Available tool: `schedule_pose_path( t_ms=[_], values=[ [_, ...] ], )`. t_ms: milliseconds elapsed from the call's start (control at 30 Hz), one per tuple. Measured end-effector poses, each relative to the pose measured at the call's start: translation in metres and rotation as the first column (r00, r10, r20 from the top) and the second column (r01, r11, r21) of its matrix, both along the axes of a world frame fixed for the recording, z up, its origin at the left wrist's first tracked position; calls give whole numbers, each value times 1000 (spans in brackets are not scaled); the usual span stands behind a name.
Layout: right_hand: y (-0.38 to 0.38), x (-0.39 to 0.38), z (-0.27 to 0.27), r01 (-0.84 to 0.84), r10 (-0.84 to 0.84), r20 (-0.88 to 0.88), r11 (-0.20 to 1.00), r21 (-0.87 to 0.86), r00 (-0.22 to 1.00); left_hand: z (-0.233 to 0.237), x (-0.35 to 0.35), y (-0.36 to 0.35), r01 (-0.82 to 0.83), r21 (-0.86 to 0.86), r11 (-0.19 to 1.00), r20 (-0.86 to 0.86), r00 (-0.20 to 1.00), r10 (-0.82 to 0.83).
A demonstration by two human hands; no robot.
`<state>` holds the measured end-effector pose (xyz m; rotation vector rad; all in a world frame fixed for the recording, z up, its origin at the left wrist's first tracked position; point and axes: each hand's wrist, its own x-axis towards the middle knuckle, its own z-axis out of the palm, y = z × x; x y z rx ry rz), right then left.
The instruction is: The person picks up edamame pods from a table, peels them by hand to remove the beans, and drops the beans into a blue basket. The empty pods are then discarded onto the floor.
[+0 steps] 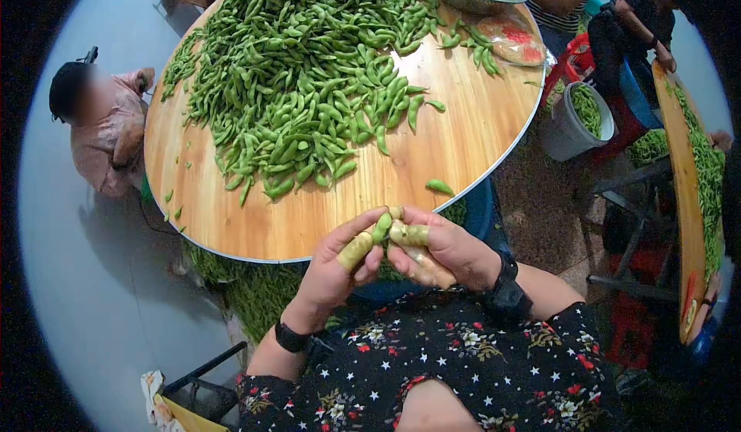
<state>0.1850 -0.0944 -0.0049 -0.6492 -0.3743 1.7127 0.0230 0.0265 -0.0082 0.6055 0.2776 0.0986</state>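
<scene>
Just past the near edge of the round wooden table [478, 135], my two hands meet over my lap. An edamame pod [382, 227] is pinched between them. My left hand [340, 258] has its fingers closed on the pod from the left, with yellowish tape around a finger. From the right, my right hand [440, 251] presses its taped fingertips against the same pod. A big heap of edamame pods [293, 85] covers the far and middle part of the table. One loose pod [439, 187] lies alone near the right front edge.
A metal bowl [475, 0] of shelled beans stands at the table's far right, beside a plastic bag [513, 42]. A white bucket [567, 143] holds pods. People sit at left and right; another table [683, 216] with pods is at right. Pods or shells litter the floor.
</scene>
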Motion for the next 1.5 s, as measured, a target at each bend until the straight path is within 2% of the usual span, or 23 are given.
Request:
schedule_pose_path(
  t_ms=[33,67,100,133,200,267,333,367,433,467,533,567,600,633,667,733,1000,1100,1200,1267,1400,1467,1500],
  values=[
    [-2,2,0,11,-7,65,998,-62,998,3,1,-5,-60,575,816,-96,985,140],
    [-4,2,-1,26,-10,130,992,-124,991,5,1,-9,-16,942,335,-94,947,307],
    [-5,2,-1,38,-20,164,994,-104,986,3,4,-9,-120,991,-60,133,943,304],
    [-5,1,0,37,-19,163,994,-104,986,3,6,-8,-120,991,-60,132,943,305],
    [-6,-1,4,54,-22,255,992,-116,967,3,8,-9,-174,834,-523,295,943,157],
    [-9,-4,5,56,-25,278,993,-103,960,5,12,-18,-168,836,-523,305,934,188],
    [-13,-5,6,62,-33,297,994,-90,954,5,13,-26,-157,904,-398,279,921,271],
    [-15,-5,6,58,-27,316,994,-88,948,5,11,-28,-154,905,-398,275,923,268],
    [-18,-1,2,54,-22,337,995,-87,941,2,8,-29,-40,983,180,-39,909,414],
    [-18,4,-2,29,4,396,996,-79,918,1,8,-29,-39,983,181,-40,910,413],
    [-20,10,-3,6,27,454,997,-72,891,1,9,-27,59,988,140,-111,910,401],
    [-20,11,-2,93,-145,787,989,112,600,2,11,-26,59,988,139,-111,910,400],
    [-21,12,-3,91,-321,929,947,309,184,2,12,-26,27,999,20,-32,937,349],
    [-20,12,-4,94,-321,928,947,308,187,3,13,-27,-11,995,-97,39,957,286],
    [-18,13,-5,68,-377,918,926,371,123,3,13,-28,-8,995,-95,35,958,284],
    [-15,14,-6,3,-490,872,872,490,-6,7,15,-31,-39,971,-237,89,975,205],
    [-19,5,-12,-114,-430,902,895,431,30,16,8,-44,-11,979,-203,33,994,103],
    [-21,9,-12,-183,-358,927,909,373,110,21,0,-44,86,974,-210,-60,990,126],
    [-24,10,-21,-218,-328,941,916,338,84,36,-27,-36,244,952,-185,-213,962,171],
    [-28,15,-30,-255,-291,956,923,289,30,48,-44,-25,595,699,-395,-510,803,307],
    [-39,25,-35,-202,-275,959,937,284,72,60,-13,-25,434,771,-467,-320,897,306],
    [-42,29,-33,-83,-166,973,980,181,160,47,25,-21,129,835,-536,-73,989,125],
    [-44,31,-39,-51,-249,956,964,259,156,40,46,-19,47,812,-582,2,997,83]
  ],
)
